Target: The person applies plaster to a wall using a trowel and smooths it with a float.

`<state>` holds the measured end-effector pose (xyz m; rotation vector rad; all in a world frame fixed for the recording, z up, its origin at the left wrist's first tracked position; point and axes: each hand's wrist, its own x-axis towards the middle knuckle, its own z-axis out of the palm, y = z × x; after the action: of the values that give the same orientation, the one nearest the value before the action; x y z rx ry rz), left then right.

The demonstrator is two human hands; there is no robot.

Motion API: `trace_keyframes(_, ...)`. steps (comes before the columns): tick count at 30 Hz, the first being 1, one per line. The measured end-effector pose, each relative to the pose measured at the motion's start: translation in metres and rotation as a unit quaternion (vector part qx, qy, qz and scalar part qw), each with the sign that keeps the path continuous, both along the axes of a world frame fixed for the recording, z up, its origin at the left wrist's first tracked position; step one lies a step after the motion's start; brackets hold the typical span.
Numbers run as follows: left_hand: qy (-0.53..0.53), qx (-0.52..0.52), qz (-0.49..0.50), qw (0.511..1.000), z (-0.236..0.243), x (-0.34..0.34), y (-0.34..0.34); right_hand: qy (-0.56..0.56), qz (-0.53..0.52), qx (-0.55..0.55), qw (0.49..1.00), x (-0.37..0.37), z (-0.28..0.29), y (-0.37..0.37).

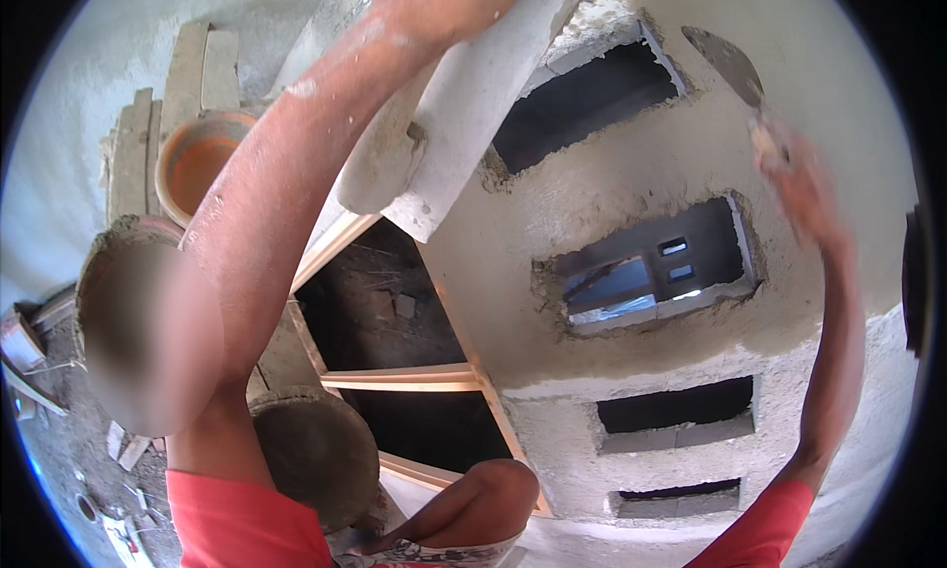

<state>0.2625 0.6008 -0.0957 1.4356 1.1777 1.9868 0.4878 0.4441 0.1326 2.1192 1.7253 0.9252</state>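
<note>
My right hand [804, 183], slightly blurred, grips the handle of a pointed trowel [727, 63] held against or close to the upper right wall. Darker damp plaster [651, 356] covers the wall around the middle opening. My left hand [449, 4] reaches up to the top edge, where its fingers are hidden. It overlaps a long pale, mortar-stained slab or board [473, 105]; whether it grips this or only lies over it does not show. Rough mortar edges surround the upper opening [592, 100] and the middle opening [651, 267].
Lower down are two narrow openings [676, 407]. A wooden frame [400, 380] stands left of the wall. An orange basin [202, 169], a mortar-caked pan [123, 302] and a round grey pan [316, 460] sit at left. Planks [184, 70] lean behind; rubble [128, 448] litters the floor.
</note>
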Motion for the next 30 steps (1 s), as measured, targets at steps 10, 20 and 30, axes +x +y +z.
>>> trace_keyframes(10,-0.06,-0.03,-0.055,0.996,-0.014,-0.037,0.017,-0.027,-0.134,-0.096,0.986,-0.05,0.013,0.174)
trace_keyframes(20,-0.084,-0.06,-0.13,0.986,-0.023,-0.031,0.004,-0.114,-0.212,-0.155,0.958,-0.071,-0.008,0.204)
trace_keyframes(30,-0.019,-0.083,-0.155,0.984,-0.028,-0.02,0.008,-0.188,-0.241,-0.229,0.924,-0.079,-0.026,0.216)
